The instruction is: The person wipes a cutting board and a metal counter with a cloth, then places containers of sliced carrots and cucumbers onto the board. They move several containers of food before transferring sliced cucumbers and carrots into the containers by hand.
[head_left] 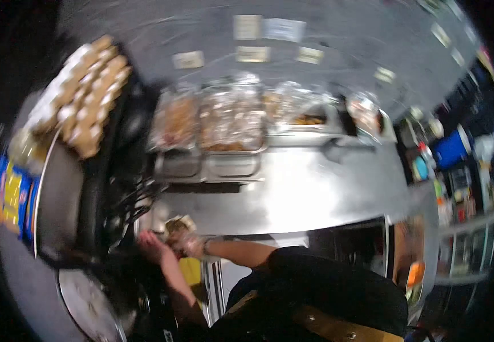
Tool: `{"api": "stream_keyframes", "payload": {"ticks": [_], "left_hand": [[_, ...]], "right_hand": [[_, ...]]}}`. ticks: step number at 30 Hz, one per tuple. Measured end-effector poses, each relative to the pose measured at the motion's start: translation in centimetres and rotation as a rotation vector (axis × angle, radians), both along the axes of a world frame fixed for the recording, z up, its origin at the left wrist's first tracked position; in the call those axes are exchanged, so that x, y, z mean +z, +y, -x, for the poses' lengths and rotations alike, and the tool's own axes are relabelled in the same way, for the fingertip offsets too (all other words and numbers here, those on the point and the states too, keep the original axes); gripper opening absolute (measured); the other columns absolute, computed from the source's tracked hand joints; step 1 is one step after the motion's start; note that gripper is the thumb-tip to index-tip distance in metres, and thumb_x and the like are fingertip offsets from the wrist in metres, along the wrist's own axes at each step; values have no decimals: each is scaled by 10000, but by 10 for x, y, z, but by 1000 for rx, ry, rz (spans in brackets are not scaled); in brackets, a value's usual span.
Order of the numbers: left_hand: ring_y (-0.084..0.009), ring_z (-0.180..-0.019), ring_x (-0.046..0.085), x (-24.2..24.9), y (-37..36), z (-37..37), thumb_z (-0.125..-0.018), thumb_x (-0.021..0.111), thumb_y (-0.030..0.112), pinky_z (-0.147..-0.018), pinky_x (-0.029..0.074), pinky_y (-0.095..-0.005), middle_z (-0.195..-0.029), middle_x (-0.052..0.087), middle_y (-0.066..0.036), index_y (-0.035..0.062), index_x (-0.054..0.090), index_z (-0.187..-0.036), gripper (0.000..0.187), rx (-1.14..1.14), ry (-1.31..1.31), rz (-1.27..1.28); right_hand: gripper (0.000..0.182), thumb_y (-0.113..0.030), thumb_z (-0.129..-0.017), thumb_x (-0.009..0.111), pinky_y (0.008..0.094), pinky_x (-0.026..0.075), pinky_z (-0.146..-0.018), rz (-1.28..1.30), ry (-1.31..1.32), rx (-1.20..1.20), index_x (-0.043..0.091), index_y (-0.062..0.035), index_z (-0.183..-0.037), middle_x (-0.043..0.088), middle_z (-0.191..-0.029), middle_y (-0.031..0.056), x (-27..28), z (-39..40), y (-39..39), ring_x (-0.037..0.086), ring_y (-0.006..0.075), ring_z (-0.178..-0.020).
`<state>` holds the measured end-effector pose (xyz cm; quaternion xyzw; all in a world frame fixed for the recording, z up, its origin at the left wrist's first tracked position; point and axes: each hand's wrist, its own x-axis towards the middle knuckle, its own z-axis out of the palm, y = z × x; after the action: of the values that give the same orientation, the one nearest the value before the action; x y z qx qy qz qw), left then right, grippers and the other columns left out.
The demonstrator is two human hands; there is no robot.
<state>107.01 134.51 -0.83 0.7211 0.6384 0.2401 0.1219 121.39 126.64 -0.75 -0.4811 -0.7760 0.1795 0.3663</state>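
Note:
My left hand [153,246] reaches to the left end of the steel counter, close to a small shiny metal container [154,218]. Blur hides how its fingers lie. Just right of it is my right hand [188,245], which seems to wear a thin clear glove, with a band at the wrist. Its fingers are curled at a small pale-edged thing with a brownish-green middle [177,226], whose kind I cannot make out. Below the hands shows a yellow surface [191,273].
Film-covered food trays [232,119] line the back of the steel counter [326,188]. Egg cartons [93,94], a large pan [59,199] and blue-yellow packets [14,196] stand left. A round lid [90,305] lies lower left. Shelves with a blue container [453,148] are at right.

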Motion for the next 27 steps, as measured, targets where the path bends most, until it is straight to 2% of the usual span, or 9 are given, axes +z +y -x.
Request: {"api": "stream_keyframes", "payload": {"ticks": [1, 3, 5, 7, 13, 17, 24, 25, 27], "left_hand": [[-236, -1260, 303, 16, -17, -12, -947, 288, 175, -1051, 235, -352, -1373, 312, -111, 42, 379, -1267, 358, -180, -505, 11], [-297, -1229, 342, -8, -20, 7, -939, 319, 246, -1024, 280, -394, -1323, 355, -142, 35, 332, -1259, 384, -627, -165, -25], [-272, -1202, 364, 70, -85, -57, -927, 365, 222, -995, 317, -351, -1287, 378, -172, 27, 345, -1231, 362, -161, -1493, 460], [-270, -1079, 464, 133, -141, -99, -910, 420, 212, -927, 371, -349, -1141, 484, -168, 28, 395, -1154, 307, -117, -1287, 582], [-136, -738, 545, 123, -230, -180, -783, 582, 7, -682, 437, -234, -833, 546, -64, 34, 465, -1009, 256, -643, -881, 1183], [-103, -719, 544, 113, -269, -242, -733, 655, -11, -678, 435, -218, -785, 580, -56, 31, 487, -975, 298, -1161, -670, 1160], [-110, -752, 560, 130, -400, -354, -766, 612, 22, -696, 439, -237, -825, 605, -54, 19, 511, -992, 248, -1531, -202, 973], [-114, -754, 560, 123, -425, -370, -771, 615, 41, -700, 441, -243, -826, 605, -53, 19, 521, -1000, 248, -1559, -173, 1013], [-122, -766, 560, 89, -471, -409, -773, 630, 78, -709, 446, -255, -833, 602, -61, 17, 533, -1026, 278, -1649, -158, 1050]], "right_hand": [[368, -149, -738, 503, 432, 412, -879, 99, -91, -44, 575, -131, -1098, 553, -1107, 132, 2, 6, -7, 518, 302, -1044], [424, -200, -699, 550, 432, 435, -840, 261, -156, 19, 556, -109, -1113, 596, -1003, 153, 12, 1, -15, 565, 319, -958], [416, -191, -694, 552, 437, 430, -846, 336, -138, -123, 563, -109, -1102, 597, -1005, 148, 33, -13, -38, 564, 319, -957], [408, -183, -689, 554, 442, 426, -853, 413, -115, -267, 571, -109, -1091, 598, -1007, 144, 49, -36, -78, 563, 319, -956], [389, -134, -632, 573, 418, 452, -788, 544, -185, -629, 567, -71, -1016, 598, -933, 160, 97, -190, -298, 567, 324, -884], [467, -44, -691, 458, 392, 435, -874, 695, -34, -1186, 517, -88, -1152, 561, -1087, 158, 132, -234, -475, 556, 276, -975], [234, -101, -743, 517, 361, 481, -740, -9, -161, -2325, 611, -55, -953, 623, -897, 152, 191, -199, -748, 600, 288, -809], [177, -65, -791, 539, 311, 462, -760, -101, -269, -2503, 616, -56, -950, 628, -887, 86, 185, -188, -789, 592, 201, -828], [190, -119, -840, 518, 288, 419, -785, -421, 225, -2681, 574, -19, -992, 579, -912, 75, 231, -160, -821, 532, 165, -862]]}}
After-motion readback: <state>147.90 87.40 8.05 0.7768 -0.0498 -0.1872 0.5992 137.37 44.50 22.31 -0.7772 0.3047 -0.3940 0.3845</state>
